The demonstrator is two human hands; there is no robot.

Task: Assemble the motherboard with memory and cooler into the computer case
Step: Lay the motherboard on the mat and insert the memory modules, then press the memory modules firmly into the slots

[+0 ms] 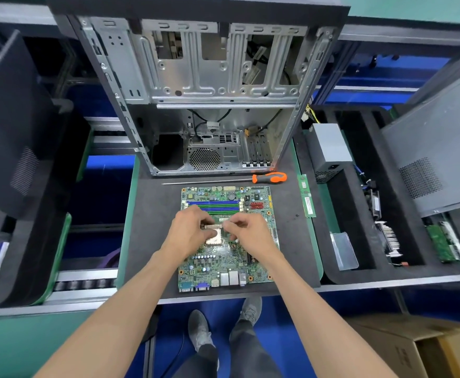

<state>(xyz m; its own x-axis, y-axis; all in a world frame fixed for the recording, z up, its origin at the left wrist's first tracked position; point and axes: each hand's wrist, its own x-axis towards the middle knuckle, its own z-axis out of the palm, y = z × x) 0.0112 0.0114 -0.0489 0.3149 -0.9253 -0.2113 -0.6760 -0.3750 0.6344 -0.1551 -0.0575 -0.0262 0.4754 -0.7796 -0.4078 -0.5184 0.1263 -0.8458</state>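
**Both hands at the CPU socket, board flat on the mat**

My left hand [189,230] sits over the socket's left edge, fingers curled down onto the metal CPU [214,237]; I read it as steadying the chip or its frame, though the fingertips are hidden. My right hand [246,231] hovers at the right edge with thumb and forefinger drawn together in a pinch, on what I cannot tell, perhaps the retention lever.

The motherboard [224,264] lies flat on the dark foam mat [152,214], ports toward me, likely so the socket work gets firm support before it goes into the case. Its blue and green memory slots [213,205] lie just beyond my hands.

The screwdriver [269,177] lies between the board and the computer case [212,105], which lies open and bare inside, ready to receive the board. A memory stick [306,196] waits on the mat's right edge. The power supply [328,151] sits in the tray to the right.
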